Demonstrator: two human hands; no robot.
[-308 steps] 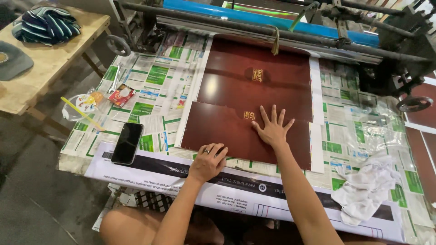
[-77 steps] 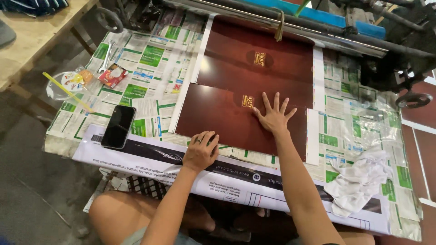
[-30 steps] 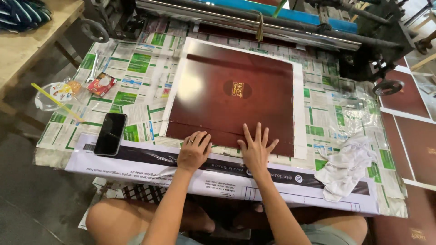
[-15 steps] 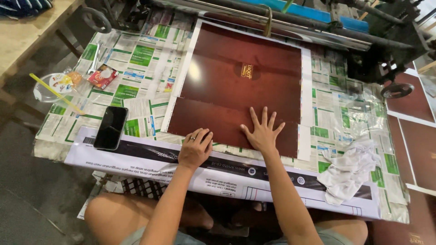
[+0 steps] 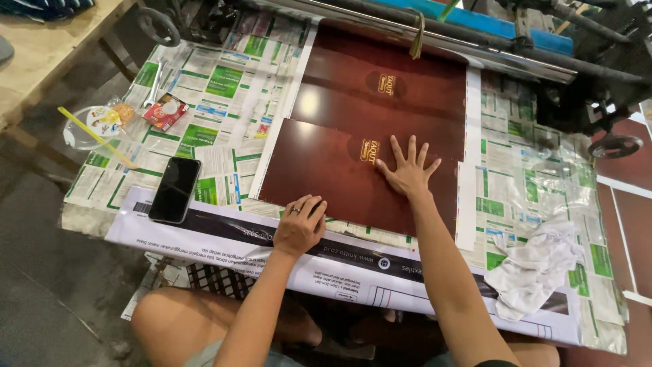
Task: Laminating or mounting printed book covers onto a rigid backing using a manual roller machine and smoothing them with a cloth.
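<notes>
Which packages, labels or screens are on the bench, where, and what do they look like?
Phone: left of the left hand, flat black rectangle, screen dark.
Snack packet: far left on the newspaper, small, red and white.
Gold emblem: on the near maroon sheet, beside the right hand.
Second gold emblem: on the farther sheet.

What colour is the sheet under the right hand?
Dark maroon sheet with a small gold emblem, under the right hand; head view.

head view looks steeply down, close over the paper-covered table (image 5: pixel 224 102).
</notes>
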